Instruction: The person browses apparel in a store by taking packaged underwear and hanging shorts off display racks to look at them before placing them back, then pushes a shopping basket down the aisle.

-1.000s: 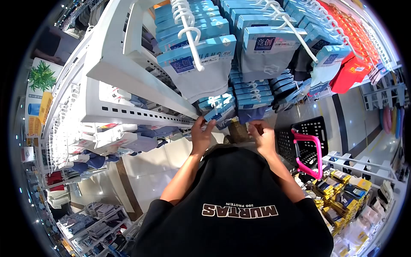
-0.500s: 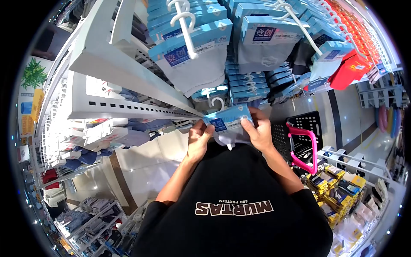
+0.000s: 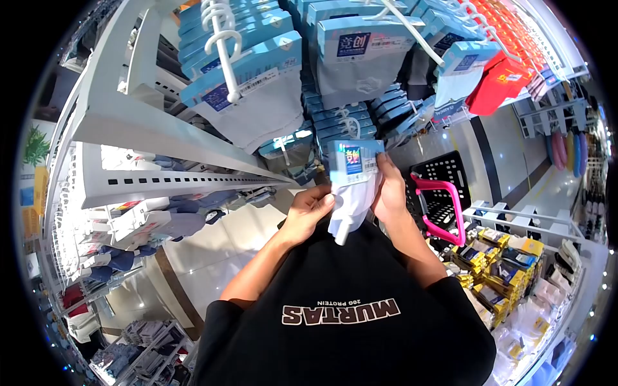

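Note:
Between my two hands is a pack of pale socks [image 3: 354, 192] under a light blue header card [image 3: 356, 159], with a white hook at its top. My left hand [image 3: 310, 211] pinches the left edge of the socks between thumb and bent fingers. At the other side, my right hand [image 3: 390, 192] grips the card and socks by their right edge. A white rounded tip [image 3: 344, 233] shows at the bottom of the socks; I cannot tell if it is a peg end. Just beyond, similar blue-carded sock packs [image 3: 251, 106] hang on white pegs.
A white metal rack upright [image 3: 174, 183] juts in at the left. Beyond my right forearm stands a black basket with a pink handle [image 3: 444, 209]. Yellow-labelled packs [image 3: 496, 270] fill a display at lower right. Red packs [image 3: 497, 83] hang at upper right.
The sock pack has tilted more upright, showing more of the socks below the card. My left hand has shifted from the card down to the socks. The view has moved slightly right.

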Demonstrator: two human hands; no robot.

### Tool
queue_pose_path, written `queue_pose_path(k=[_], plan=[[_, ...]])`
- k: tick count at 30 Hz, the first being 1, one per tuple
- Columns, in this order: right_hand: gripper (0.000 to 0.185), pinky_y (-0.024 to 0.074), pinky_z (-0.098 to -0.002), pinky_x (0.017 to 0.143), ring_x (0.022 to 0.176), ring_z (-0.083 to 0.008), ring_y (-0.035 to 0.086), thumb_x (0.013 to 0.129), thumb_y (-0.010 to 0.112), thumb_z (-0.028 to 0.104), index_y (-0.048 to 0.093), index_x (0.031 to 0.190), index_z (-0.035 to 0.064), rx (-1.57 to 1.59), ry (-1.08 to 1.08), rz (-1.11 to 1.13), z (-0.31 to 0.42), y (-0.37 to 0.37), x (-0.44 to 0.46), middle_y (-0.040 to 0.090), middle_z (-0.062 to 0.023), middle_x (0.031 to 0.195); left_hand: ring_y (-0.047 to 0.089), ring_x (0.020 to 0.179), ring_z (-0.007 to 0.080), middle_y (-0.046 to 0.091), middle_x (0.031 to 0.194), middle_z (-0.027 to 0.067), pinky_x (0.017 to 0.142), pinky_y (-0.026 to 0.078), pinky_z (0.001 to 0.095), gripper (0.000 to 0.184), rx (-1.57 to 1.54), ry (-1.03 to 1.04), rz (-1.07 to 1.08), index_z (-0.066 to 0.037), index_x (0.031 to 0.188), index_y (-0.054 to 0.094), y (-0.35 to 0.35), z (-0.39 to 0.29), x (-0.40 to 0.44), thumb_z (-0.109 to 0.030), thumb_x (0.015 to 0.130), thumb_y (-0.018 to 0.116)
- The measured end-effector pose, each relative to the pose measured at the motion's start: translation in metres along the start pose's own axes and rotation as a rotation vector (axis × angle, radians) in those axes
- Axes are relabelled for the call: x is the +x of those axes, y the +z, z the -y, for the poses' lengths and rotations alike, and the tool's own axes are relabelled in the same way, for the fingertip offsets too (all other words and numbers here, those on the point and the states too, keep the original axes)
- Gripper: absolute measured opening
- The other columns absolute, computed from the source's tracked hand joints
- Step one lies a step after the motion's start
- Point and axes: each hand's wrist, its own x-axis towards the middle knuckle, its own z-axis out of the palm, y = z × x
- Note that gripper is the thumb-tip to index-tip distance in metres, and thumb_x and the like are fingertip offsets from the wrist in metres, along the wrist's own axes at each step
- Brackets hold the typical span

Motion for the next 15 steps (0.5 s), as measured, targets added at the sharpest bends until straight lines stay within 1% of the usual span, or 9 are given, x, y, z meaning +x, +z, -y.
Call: queue_pose_path(k=[2, 3, 4, 5, 7, 9, 10, 13, 15], plan=[[0.042, 0.0569, -0.0407, 0.087, 0.094, -0.0269, 0.07, 0.107, 0.043, 0.035, 0.06, 0.122, -0.0008, 0.029, 0.182, 0.013, 0.004, -0.003, -0.004, 0.07, -0.015, 0.106, 0.064, 0.093, 0.0132, 0.067, 0.106, 0.008, 0.079, 0.054, 0.0301, 0.04, -0.11, -0.001, 0.107, 0.002, 0.129, 0.058, 0.02, -0.017, 0.004, -0.026, 0.101, 0.064], [0.047, 0.0581, -0.0421, 0.084, 0.091, -0.0276, 0.071, 0.107, 0.041, 0.041, 0.061, 0.121, -0.0005, 0.045, 0.273, 0.022, 0.007, 0.001, -0.005, 0.07, -0.0157, 0.104, 0.067, 0.087, 0.0161, 0.067, 0.104, 0.0094, 0.069, 0.057, 0.0309, 0.036, -0.093, 0.044, 0.171, 0.002, 0.124, 0.059, 0.026, -0.021, 0.009, -0.025, 0.101, 0.063], [0.059, 0.061, -0.0456, 0.068, 0.08, -0.0293, 0.072, 0.105, 0.037, 0.051, 0.063, 0.119, -0.0002, 0.069, 0.391, -0.071, 0.009, 0.011, -0.01, 0.071, -0.0174, 0.097, 0.068, 0.084, 0.0168, 0.068, 0.103, 0.01, 0.065, 0.057, 0.0303, 0.034, -0.048, 0.003, 0.156, 0.002, 0.121, 0.058, 0.03, -0.019, 0.012, -0.025, 0.101, 0.063], [0.063, 0.0595, -0.0456, 0.054, 0.071, -0.0299, 0.071, 0.103, 0.04, 0.057, 0.064, 0.116, -0.0001, 0.078, 0.512, -0.018, 0.018, 0.012, -0.014, 0.071, -0.0178, 0.09, 0.069, 0.081, 0.0175, 0.068, 0.101, 0.0105, 0.061, 0.058, 0.0297, 0.032, -0.003, -0.039, 0.139, 0.003, 0.118, 0.058, 0.033, -0.018, 0.014, -0.024, 0.101, 0.063], [0.065, 0.0578, -0.0423, 0.047, 0.062, -0.0285, 0.069, 0.102, 0.04, 0.06, 0.066, 0.111, 0.0005, -0.286, 0.478, -0.191, 0.007, 0.016, -0.016, 0.07, -0.0167, 0.083, 0.069, 0.08, 0.0173, 0.068, 0.099, 0.0106, 0.06, 0.057, 0.0291, 0.03, 0.043, -0.03, 0.146, 0.002, 0.116, 0.058, 0.041, -0.023, 0.017, -0.023, 0.101, 0.063], [0.067, 0.0564, -0.0361, 0.049, 0.061, -0.0211, 0.067, 0.1, 0.043, 0.063, 0.066, 0.111, 0.0002, -0.093, 0.562, 0.177, -0.005, -0.026, -0.01, 0.07, -0.015, 0.083, 0.069, 0.079, 0.0169, 0.067, 0.097, 0.0103, 0.059, 0.056, 0.0287, 0.029, 0.033, -0.067, 0.148, 0.002, 0.114, 0.057, 0.045, -0.025, 0.017, -0.022, 0.1, 0.064], [0.064, 0.0559, -0.0334, 0.052, 0.063, -0.0186, 0.067, 0.101, 0.045, 0.06, 0.066, 0.112, 0.0008, -0.174, 0.488, 0.046, -0.018, -0.023, -0.008, 0.07, -0.0137, 0.084, 0.069, 0.079, 0.0166, 0.067, 0.097, 0.01, 0.059, 0.056, 0.0287, 0.028, -0.001, -0.109, 0.145, 0.002, 0.113, 0.057, 0.046, -0.026, 0.017, -0.022, 0.1, 0.064], [0.048, 0.0547, -0.0273, 0.06, 0.07, -0.0126, 0.065, 0.102, 0.053, 0.049, 0.065, 0.11, 0.0033, -0.426, 0.302, 0.024, -0.037, -0.037, -0.023, 0.069, -0.009, 0.087, 0.068, 0.079, 0.0142, 0.065, 0.095, 0.007, 0.06, 0.054, 0.0269, 0.031, -0.05, -0.119, 0.111, 0.0, 0.109, 0.056, 0.048, -0.03, 0.014, -0.025, 0.096, 0.07], [0.047, 0.0548, -0.028, 0.06, 0.071, -0.0134, 0.066, 0.101, 0.054, 0.048, 0.064, 0.109, 0.0036, -0.523, 0.282, 0.101, -0.057, -0.069, -0.016, 0.068, -0.0086, 0.088, 0.066, 0.077, 0.0128, 0.064, 0.094, 0.0054, 0.061, 0.053, 0.0258, 0.033, 0.021, -0.058, 0.085, -0.001, 0.107, 0.057, 0.048, -0.027, 0.013, -0.027, 0.094, 0.072]])
